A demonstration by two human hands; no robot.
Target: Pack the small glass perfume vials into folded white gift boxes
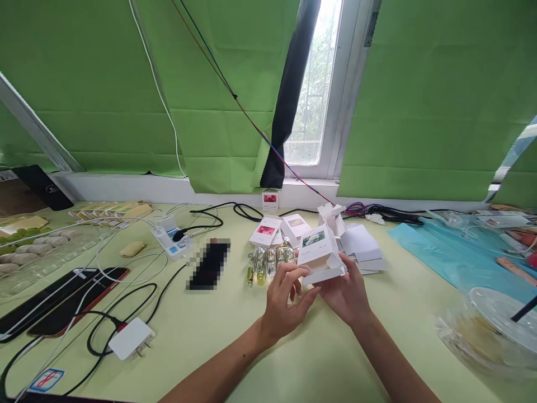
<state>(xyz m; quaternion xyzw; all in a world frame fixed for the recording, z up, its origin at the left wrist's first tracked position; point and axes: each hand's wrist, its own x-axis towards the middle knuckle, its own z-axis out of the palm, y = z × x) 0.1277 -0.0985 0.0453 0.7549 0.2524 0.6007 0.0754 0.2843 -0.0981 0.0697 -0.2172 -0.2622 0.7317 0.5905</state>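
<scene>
A small white box (318,249) with a green picture on its face is held above the table, its near end open. My right hand (346,291) is closed round the box from below and the right. At its lower left corner is my left hand (287,296), fingers bent and apart, fingertips at the box's edge. Just behind and left of the hands lie several shiny little bottles (271,262). White boxes with pink pictures (265,230) lie behind the bottles. Flat white cartons (363,246) are stacked to the right, beside an opened white box (332,219).
Left of centre are a blurred dark phone (211,264), a power strip (170,242), cables and a white charger (132,338). Two dark devices (79,302) lie far left. At right are a blue plastic sheet (432,257) and a lidded clear cup (499,319).
</scene>
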